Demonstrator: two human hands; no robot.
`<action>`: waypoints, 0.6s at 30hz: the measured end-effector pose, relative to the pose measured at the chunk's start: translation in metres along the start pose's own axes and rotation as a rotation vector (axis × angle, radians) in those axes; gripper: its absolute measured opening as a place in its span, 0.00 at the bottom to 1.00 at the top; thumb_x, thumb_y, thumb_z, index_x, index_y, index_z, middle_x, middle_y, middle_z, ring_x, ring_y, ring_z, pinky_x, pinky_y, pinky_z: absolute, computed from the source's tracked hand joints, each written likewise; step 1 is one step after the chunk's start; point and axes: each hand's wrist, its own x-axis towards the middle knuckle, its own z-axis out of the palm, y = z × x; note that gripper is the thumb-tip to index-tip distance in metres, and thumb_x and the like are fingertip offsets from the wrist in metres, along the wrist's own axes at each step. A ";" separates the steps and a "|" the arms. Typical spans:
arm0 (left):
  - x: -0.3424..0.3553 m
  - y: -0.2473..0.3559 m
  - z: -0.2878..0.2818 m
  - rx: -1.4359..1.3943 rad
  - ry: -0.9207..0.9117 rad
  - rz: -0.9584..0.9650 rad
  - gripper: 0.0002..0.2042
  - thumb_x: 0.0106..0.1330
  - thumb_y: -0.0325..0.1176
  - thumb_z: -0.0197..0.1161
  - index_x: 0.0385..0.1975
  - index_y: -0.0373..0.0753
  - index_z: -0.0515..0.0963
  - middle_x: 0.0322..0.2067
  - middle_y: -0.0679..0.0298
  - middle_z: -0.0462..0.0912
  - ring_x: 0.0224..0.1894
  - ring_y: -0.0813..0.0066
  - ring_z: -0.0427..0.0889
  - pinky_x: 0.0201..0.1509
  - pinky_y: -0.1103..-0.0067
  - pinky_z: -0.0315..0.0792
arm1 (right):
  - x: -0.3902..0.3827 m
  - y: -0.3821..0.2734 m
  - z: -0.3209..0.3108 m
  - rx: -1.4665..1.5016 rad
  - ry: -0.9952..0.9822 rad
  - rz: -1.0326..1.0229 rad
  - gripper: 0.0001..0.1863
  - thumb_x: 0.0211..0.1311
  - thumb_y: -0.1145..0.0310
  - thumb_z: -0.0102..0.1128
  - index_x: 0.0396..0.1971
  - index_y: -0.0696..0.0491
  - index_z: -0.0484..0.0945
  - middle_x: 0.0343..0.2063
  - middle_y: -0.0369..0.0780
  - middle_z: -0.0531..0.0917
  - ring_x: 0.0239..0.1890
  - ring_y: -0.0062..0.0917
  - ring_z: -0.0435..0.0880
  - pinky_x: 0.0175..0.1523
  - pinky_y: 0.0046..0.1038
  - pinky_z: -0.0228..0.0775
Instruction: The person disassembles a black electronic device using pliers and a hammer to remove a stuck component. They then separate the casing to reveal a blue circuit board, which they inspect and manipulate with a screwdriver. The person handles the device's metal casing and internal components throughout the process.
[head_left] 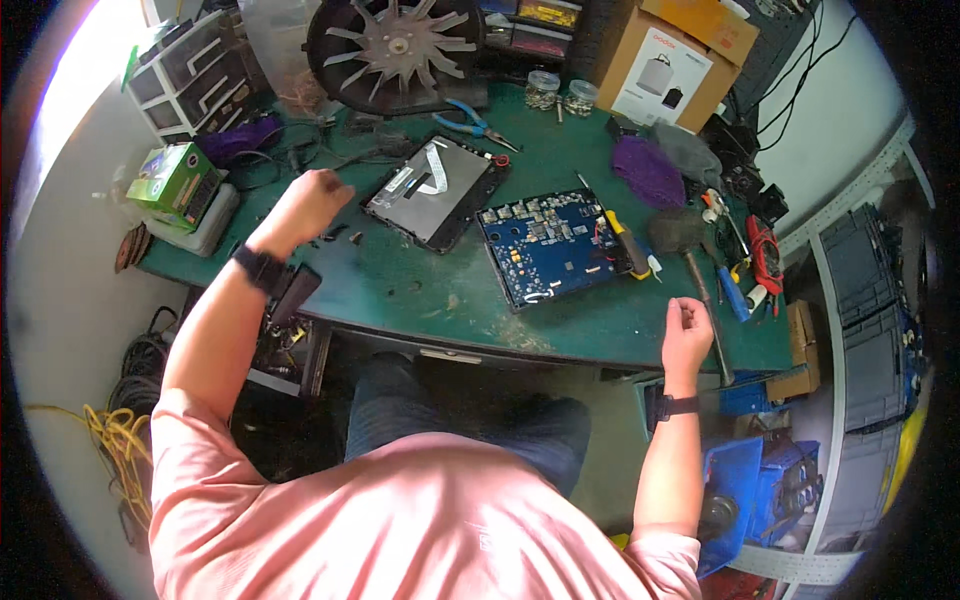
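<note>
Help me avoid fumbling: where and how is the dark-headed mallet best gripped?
Probably by the slim handle, toward its near end, the right hand coming from the left. The handle runs out to the green table's front edge; the bulky head lies farther in, with a blue-handled tool to the right.

the table (355, 295) lies open front left — circuit board (560, 245) narrows the middle, hammer (694, 268) crosses at right

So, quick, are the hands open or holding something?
Left hand: fingers bent inward; whether it holds anything small can't be told.
Right hand: loosely closed, nothing visible in it.
</note>
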 end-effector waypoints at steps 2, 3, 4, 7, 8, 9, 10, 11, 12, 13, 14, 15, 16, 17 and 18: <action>0.014 0.008 0.005 -0.091 -0.111 -0.158 0.17 0.64 0.41 0.60 0.30 0.27 0.77 0.20 0.53 0.77 0.22 0.65 0.77 0.27 0.70 0.70 | 0.000 0.001 0.000 0.016 0.009 0.000 0.06 0.60 0.71 0.64 0.31 0.57 0.79 0.19 0.33 0.75 0.21 0.16 0.69 0.28 0.23 0.63; 0.020 0.010 0.006 -0.135 -0.166 -0.238 0.18 0.64 0.41 0.60 0.29 0.27 0.76 0.18 0.55 0.76 0.20 0.68 0.76 0.25 0.70 0.69 | 0.000 0.001 0.000 0.025 0.013 0.001 0.06 0.60 0.71 0.64 0.31 0.57 0.79 0.20 0.33 0.76 0.21 0.16 0.70 0.28 0.23 0.63; 0.028 0.009 0.011 -0.055 -0.194 -0.165 0.19 0.63 0.42 0.60 0.25 0.27 0.75 0.15 0.61 0.70 0.16 0.74 0.70 0.21 0.72 0.65 | 0.000 -0.001 -0.002 0.008 -0.012 0.038 0.06 0.60 0.71 0.65 0.32 0.57 0.79 0.21 0.33 0.76 0.21 0.16 0.71 0.28 0.22 0.64; 0.039 0.013 0.023 -0.052 -0.250 -0.193 0.20 0.62 0.42 0.60 0.23 0.26 0.75 0.13 0.61 0.70 0.16 0.72 0.70 0.21 0.71 0.64 | 0.000 0.002 -0.003 -0.007 -0.001 0.013 0.06 0.60 0.71 0.65 0.32 0.57 0.79 0.21 0.33 0.76 0.22 0.16 0.71 0.28 0.22 0.64; 0.042 0.018 0.023 -0.053 -0.297 -0.207 0.19 0.61 0.41 0.61 0.23 0.26 0.74 0.14 0.60 0.70 0.16 0.72 0.70 0.22 0.70 0.64 | 0.000 0.003 -0.005 -0.016 0.000 0.011 0.05 0.60 0.71 0.65 0.32 0.57 0.79 0.21 0.33 0.76 0.22 0.16 0.71 0.28 0.22 0.64; 0.044 0.023 0.024 -0.024 -0.310 -0.190 0.18 0.62 0.41 0.60 0.25 0.27 0.75 0.15 0.60 0.71 0.16 0.72 0.71 0.22 0.71 0.66 | 0.000 0.004 -0.006 -0.024 0.000 0.010 0.05 0.60 0.71 0.65 0.32 0.57 0.79 0.20 0.33 0.76 0.22 0.16 0.71 0.28 0.22 0.64; 0.045 0.027 0.025 0.006 -0.322 -0.174 0.17 0.62 0.42 0.60 0.27 0.29 0.76 0.15 0.61 0.72 0.16 0.73 0.72 0.21 0.72 0.67 | 0.000 0.004 -0.006 -0.032 -0.001 0.009 0.05 0.60 0.71 0.65 0.32 0.57 0.79 0.20 0.33 0.76 0.22 0.16 0.71 0.28 0.22 0.64; 0.046 0.029 0.026 0.036 -0.334 -0.158 0.17 0.63 0.42 0.59 0.28 0.30 0.77 0.16 0.62 0.73 0.17 0.74 0.74 0.21 0.72 0.68 | 0.000 0.004 -0.006 -0.023 0.007 0.008 0.05 0.60 0.72 0.65 0.31 0.57 0.79 0.20 0.33 0.76 0.21 0.16 0.71 0.28 0.22 0.63; 0.048 0.027 0.027 0.048 -0.337 -0.155 0.16 0.63 0.41 0.59 0.28 0.30 0.77 0.16 0.62 0.73 0.17 0.74 0.74 0.21 0.72 0.67 | 0.000 0.003 -0.006 -0.014 0.014 0.006 0.05 0.60 0.72 0.65 0.31 0.57 0.79 0.20 0.33 0.76 0.21 0.16 0.71 0.28 0.22 0.63; 0.052 0.024 0.032 0.059 -0.342 -0.147 0.16 0.64 0.41 0.58 0.28 0.30 0.77 0.16 0.62 0.73 0.17 0.74 0.74 0.21 0.72 0.67 | -0.001 0.003 -0.007 -0.007 0.025 0.006 0.05 0.60 0.72 0.65 0.31 0.57 0.79 0.20 0.33 0.76 0.21 0.16 0.70 0.27 0.22 0.63; 0.054 0.016 0.033 0.074 -0.339 -0.151 0.15 0.64 0.40 0.58 0.28 0.31 0.77 0.16 0.62 0.72 0.17 0.73 0.74 0.21 0.72 0.66 | 0.000 0.001 -0.005 -0.014 0.014 0.006 0.05 0.60 0.72 0.65 0.31 0.57 0.79 0.20 0.33 0.76 0.21 0.15 0.70 0.27 0.22 0.63; 0.061 -0.012 0.040 0.154 -0.289 0.142 0.15 0.64 0.40 0.57 0.29 0.31 0.77 0.17 0.62 0.73 0.17 0.74 0.74 0.21 0.72 0.67 | 0.000 -0.001 -0.003 -0.020 0.002 0.005 0.05 0.60 0.72 0.65 0.31 0.57 0.79 0.20 0.32 0.76 0.21 0.15 0.71 0.27 0.22 0.63; 0.071 -0.056 0.047 0.236 -0.231 0.427 0.14 0.65 0.40 0.57 0.29 0.32 0.78 0.18 0.62 0.74 0.17 0.74 0.75 0.21 0.73 0.67 | 0.002 -0.004 0.001 -0.020 -0.014 -0.001 0.05 0.60 0.72 0.65 0.31 0.57 0.79 0.20 0.32 0.76 0.21 0.15 0.71 0.27 0.22 0.63; 0.073 -0.057 0.049 0.308 -0.177 0.730 0.14 0.66 0.40 0.57 0.30 0.33 0.78 0.18 0.62 0.75 0.18 0.74 0.75 0.21 0.73 0.68 | 0.002 -0.003 0.001 -0.021 -0.014 0.005 0.05 0.60 0.72 0.65 0.31 0.57 0.79 0.20 0.32 0.76 0.21 0.15 0.71 0.27 0.22 0.63; 0.074 -0.058 0.049 0.113 -0.258 0.390 0.14 0.66 0.40 0.57 0.31 0.32 0.78 0.20 0.61 0.76 0.18 0.74 0.76 0.21 0.73 0.69 | 0.002 -0.001 0.001 -0.021 -0.016 0.009 0.05 0.60 0.72 0.65 0.31 0.57 0.79 0.20 0.32 0.76 0.21 0.15 0.71 0.27 0.21 0.63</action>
